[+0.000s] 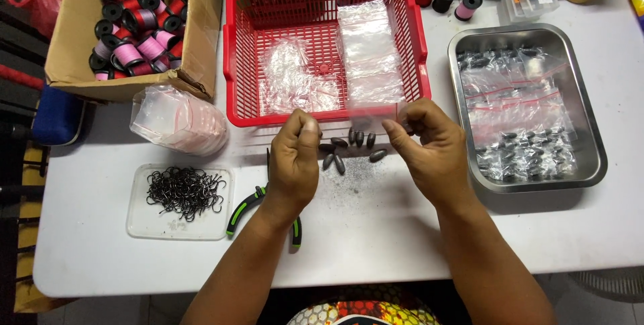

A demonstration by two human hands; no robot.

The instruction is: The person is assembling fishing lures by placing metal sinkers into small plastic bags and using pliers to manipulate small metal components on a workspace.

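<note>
Both hands hover over the white table, pinching a small clear zip bag between them: the left hand grips its left edge, the right hand its right edge. The bag sits at twelve o'clock from the dark oval sinkers lying loose just beneath. A red basket of clear bags lies further at twelve; a steel tray of filled bags at three; green-handled pliers and a lid of black hooks at nine.
</note>
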